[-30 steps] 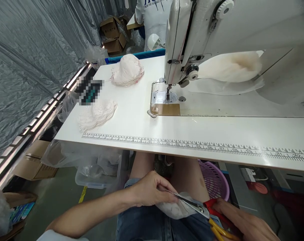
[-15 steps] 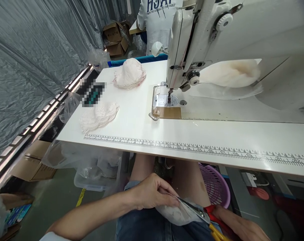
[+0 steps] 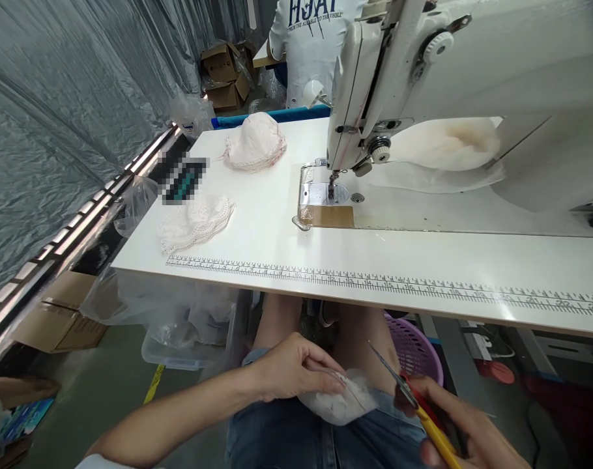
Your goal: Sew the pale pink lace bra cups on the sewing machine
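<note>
Over my lap, my left hand (image 3: 301, 371) pinches the edge of a small piece of sheer white fabric (image 3: 343, 400), which hangs over my denim shorts. To the right, my right hand (image 3: 453, 417) grips scissors (image 3: 408, 394) with red and yellow handles. Their blades point up and to the left, apart from the fabric, and look closed together. Two pale fabric pieces rest on the table: a rounded cup-shaped one (image 3: 256, 142) at the back and a lace-edged one (image 3: 197, 223) nearer the front left.
A white sewing machine (image 3: 369, 117) stands on the table (image 3: 267, 221), which has a ruler printed along its front edge. Below are a purple basket (image 3: 414, 348) and a clear plastic bin (image 3: 179, 348). A person in a white shirt (image 3: 309, 58) is beyond the table.
The scissors have moved away from the fabric to the right, and their blades now point more upward. My left hand still holds the fabric in nearly the same place.
</note>
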Demonstrator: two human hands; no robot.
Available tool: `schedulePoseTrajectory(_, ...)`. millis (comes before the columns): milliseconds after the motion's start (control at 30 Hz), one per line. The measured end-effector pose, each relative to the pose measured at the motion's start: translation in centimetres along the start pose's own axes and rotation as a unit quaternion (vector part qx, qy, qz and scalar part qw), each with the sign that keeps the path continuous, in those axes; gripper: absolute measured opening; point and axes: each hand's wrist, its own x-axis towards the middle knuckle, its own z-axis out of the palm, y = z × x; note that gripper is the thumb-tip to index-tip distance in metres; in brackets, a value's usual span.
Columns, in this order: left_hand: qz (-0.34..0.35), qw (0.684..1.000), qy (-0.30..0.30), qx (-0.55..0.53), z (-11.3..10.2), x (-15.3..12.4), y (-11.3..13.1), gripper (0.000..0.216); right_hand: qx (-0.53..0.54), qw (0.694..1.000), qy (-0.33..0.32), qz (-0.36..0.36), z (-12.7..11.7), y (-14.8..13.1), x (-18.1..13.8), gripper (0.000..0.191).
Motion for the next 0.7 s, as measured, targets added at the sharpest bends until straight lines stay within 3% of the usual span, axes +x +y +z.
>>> schedulePoseTrajectory(100,0.012,1.0,-0.011,0.003,0.0,-0.2,0.1,0.041,0.05,0.999,0.01,-0.01,0.5,-2.3,1.1,0.047)
schedulePoseTrajectory(267,0.029,0.999,-0.006,0.042,0.2,-0.5,0.1,0.038,0.134,0.989,-0.052,-0.046,2.1,-6.1,3.2,0.032)
schedulePoseTrajectory(400,0.031,0.998,0.009,0.046,0.2,-0.7,-0.3,0.042,0.128,0.991,-0.032,-0.024,3.1,-6.4,3.8,0.02)
schedulePoseTrajectory(700,0.016,0.999,0.008,0.038,0.2,-0.3,-0.6,0.05,0.142,0.99,0.017,-0.011,3.7,-6.2,3.8,0.022)
